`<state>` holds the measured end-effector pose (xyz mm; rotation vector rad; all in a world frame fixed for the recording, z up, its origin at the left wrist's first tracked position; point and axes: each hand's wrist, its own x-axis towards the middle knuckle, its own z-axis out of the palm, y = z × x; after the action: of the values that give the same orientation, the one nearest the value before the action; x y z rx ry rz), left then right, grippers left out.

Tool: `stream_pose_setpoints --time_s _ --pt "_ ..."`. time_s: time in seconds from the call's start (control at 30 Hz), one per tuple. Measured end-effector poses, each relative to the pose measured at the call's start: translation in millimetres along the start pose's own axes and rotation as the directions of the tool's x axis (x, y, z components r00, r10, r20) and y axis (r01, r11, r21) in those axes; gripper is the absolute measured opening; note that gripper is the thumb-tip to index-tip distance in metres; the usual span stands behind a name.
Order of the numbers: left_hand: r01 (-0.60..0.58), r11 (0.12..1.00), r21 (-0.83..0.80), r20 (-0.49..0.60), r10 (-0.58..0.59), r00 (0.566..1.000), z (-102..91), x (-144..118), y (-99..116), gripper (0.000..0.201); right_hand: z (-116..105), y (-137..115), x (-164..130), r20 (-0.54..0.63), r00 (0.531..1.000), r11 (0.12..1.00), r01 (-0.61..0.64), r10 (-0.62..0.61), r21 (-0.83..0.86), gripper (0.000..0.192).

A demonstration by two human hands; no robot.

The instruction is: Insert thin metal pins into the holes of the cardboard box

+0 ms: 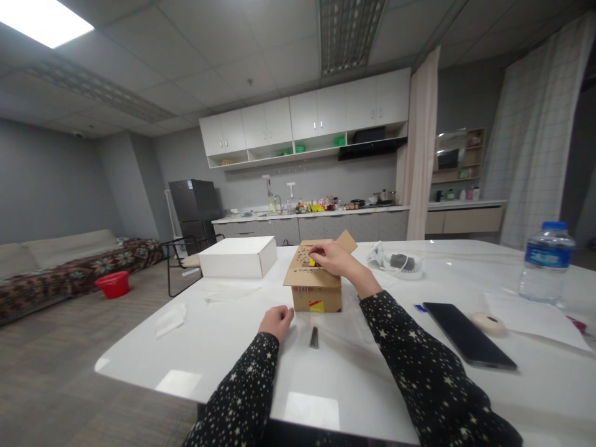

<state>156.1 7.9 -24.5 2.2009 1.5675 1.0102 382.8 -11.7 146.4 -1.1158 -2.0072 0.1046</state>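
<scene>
At the far left a red basin (113, 284) stands on the floor before a sofa (56, 267), and a chair (184, 273) stands at the far side of the table (223, 357). On the tabletop, a crumpled tissue (170, 320) lies near the left edge, and a closed white box (237, 259) sits farther back, perhaps put there to leave the near space free for the hands. The left hand (276, 323) rests on the table just beside the carton's near left corner, its fingers loosely curled; whether anything is tucked inside cannot be told. A few thin metal pieces (314, 337) lie together in front of the carton (305, 302), likely kept there for easy reach. The carton stands upright, squarely before the person, probably so that its top, dotted with dark spots, is easy to work on; one flap sticks up at the back. The right hand (334, 257) reaches over that top, fingertips drawn close together against or just above it, a pose that suits a small thing, though what it grips, if anything, is hidden. Beyond it lie white cables (407, 267), then a phone (470, 335), a round beige case (487, 323), a paper sheet (535, 320) and a bottle (546, 267), seemingly set aside.
</scene>
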Motion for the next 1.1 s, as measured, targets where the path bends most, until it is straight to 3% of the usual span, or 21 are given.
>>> stream_pose_setpoints --time_s 0.43,0.83,1.1 --pt "0.010 1.000 0.008 0.006 -0.010 1.000 -0.4 -1 0 0.042 -16 5 -2 -0.010 0.993 0.986 -0.116 0.116 -0.123 0.023" --pt "0.022 1.000 -0.021 0.009 -0.022 1.000 -1.7 -1 4 0.042 -2 -5 -2 0.080 0.996 0.999 0.032 -0.033 0.005 0.017" --pt "0.022 1.000 0.005 0.005 -0.022 1.000 -1.5 -1 5 0.042 -2 -4 -2 0.077 0.997 1.000 -0.004 0.005 -0.006 0.019"
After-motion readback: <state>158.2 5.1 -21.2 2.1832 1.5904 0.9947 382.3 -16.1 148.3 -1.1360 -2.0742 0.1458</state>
